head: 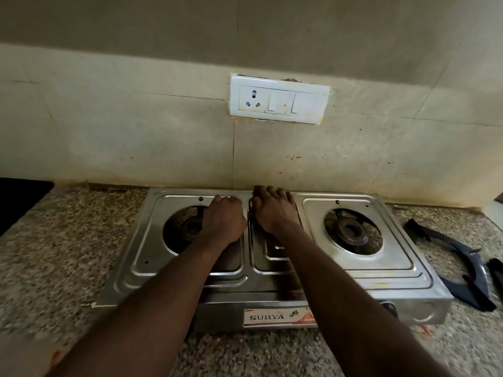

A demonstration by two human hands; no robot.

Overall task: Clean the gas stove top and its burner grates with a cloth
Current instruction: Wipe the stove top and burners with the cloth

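1. Stove [394, 276]: steel, 2 burners. It sits on the speckled counter [54, 254] with its back rim close to the wall [136, 131]. The front label [272, 317] reads "SURYA".
2. Both burner wells are uncovered. The right burner [352, 231] is in full view; the left burner [187, 227] is partly hidden behind a hand.
3. Grate [462, 268]: dark, lying flat on the counter just beside the stove's right end, off its burner. A 2nd dark piece [496, 270] is cut off by the frame's right edge; we cannot tell what it is.
4. Left hand [224, 217]: on the stove top at the back right corner of the left burner panel. The back of the hand is up, the fingers are curled under and the knuckles face the wall. We cannot tell whether anything is inside the curled fingers.
5. Right hand [273, 210]: on the middle strip between the 2 burners, palm down. The fingers are stretched out and slightly spread, with their tips at the back rim. It lies flat on the steel and grips nothing.
6. The 2 hands are just beside each other, with a narrow strip of steel showing between them.
7. Switch plate [279, 99]: white, on the wall above the stove, with 1 socket and 2 switches. Small reddish spots mark the tile below it.
8. A dark shape [19, 202] sits at the far left edge; we could not identify it.
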